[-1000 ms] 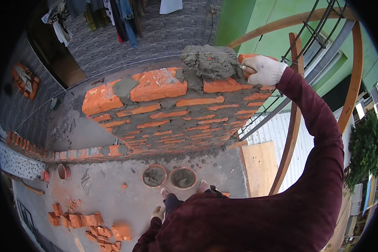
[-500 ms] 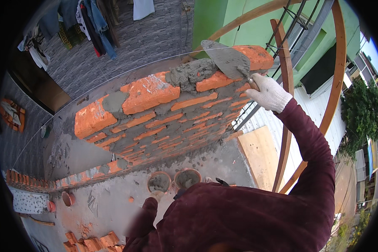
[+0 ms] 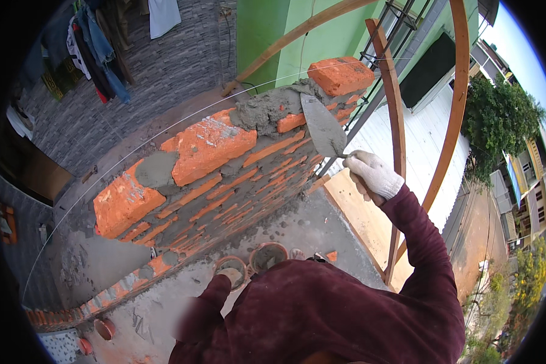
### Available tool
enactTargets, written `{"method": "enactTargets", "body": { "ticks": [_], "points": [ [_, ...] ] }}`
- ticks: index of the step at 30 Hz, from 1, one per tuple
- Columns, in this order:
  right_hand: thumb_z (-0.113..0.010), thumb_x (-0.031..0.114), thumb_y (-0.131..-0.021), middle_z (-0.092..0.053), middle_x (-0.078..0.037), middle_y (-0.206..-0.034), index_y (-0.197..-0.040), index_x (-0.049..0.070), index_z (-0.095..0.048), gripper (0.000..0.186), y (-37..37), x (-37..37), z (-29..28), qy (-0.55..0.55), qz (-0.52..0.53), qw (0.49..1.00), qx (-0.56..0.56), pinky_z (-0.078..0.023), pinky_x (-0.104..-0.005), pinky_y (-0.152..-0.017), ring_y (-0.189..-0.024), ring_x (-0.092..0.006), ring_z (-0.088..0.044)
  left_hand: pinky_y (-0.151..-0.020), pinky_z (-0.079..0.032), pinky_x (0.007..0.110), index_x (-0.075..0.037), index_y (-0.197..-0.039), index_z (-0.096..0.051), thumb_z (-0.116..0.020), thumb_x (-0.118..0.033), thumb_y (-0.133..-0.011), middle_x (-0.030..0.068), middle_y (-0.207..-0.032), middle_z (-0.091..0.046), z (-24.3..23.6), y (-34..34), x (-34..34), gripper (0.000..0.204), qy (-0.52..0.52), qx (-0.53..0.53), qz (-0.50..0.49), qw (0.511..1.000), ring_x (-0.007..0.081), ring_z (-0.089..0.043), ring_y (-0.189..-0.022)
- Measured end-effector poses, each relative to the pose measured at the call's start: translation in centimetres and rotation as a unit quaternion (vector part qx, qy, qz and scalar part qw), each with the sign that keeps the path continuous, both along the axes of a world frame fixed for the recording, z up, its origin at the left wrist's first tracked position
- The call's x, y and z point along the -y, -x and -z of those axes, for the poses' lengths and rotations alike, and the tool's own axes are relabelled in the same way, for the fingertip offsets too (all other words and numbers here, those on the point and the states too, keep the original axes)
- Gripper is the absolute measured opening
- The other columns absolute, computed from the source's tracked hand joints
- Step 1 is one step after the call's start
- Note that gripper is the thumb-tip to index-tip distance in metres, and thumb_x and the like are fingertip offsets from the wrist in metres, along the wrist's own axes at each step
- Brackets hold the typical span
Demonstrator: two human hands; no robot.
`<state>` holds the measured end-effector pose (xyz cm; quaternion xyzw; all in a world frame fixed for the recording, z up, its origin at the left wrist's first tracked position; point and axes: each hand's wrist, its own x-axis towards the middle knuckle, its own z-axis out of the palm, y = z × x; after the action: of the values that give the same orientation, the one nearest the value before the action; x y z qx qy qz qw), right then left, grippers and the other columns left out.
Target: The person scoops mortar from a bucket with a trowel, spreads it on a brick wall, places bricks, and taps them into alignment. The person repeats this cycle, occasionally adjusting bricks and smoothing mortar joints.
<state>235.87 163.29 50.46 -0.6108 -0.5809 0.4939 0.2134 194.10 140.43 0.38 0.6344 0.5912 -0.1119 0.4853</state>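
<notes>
Concrete floor (image 3: 170, 297) at 7 o'clock; brick wall (image 3: 236, 182) at 11; green wall (image 3: 262, 36) beyond at 12. Since the earlier frame, the trowel (image 3: 323, 128) has moved from across the wall top to its near side. Right grip (image 3: 375, 175): clamped on the handle, blade toward 10–11 o'clock. Left grip (image 3: 229, 276), over a bucket (image 3: 244, 269): state cannot be told.
</notes>
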Motion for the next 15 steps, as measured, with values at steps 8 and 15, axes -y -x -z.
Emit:
{"method": "enactTargets", "body": {
  "ticks": [8,15],
  "points": [
    [-0.051,0.044,-0.108,-0.054,-0.002,-0.067,-0.116,0.001,-0.058,0.044,12.4,5.4,4.3,0.055,0.05,0.961,-0.268,-0.042,-0.0265,-0.04,-0.046,-0.0122,-0.049,-0.109,-0.043,0.049,-0.015,-0.127,-0.074,-0.054,-0.049,-0.095,0.0163,-0.14,-0.064,5.9,-0.1,-1.2,0.051,0.046,-0.058,0.081,0.994,0.0367,-0.057,-0.133],
    [-0.051,0.032,-0.106,-0.058,-0.004,-0.07,-0.111,-0.002,-0.061,0.036,12.2,7.3,2.6,-0.005,-0.022,1.0,0.01,-0.045,-0.0299,-0.047,-0.05,-0.0129,-0.055,-0.09,-0.054,0.049,-0.011,-0.117,-0.076,-0.057,-0.041,-0.094,0.0141,-0.117,-0.075,2.9,-1.1,-3.4,0.041,0.268,-0.041,-0.082,0.959,0.0377,-0.071,-0.108]
  ]
}}
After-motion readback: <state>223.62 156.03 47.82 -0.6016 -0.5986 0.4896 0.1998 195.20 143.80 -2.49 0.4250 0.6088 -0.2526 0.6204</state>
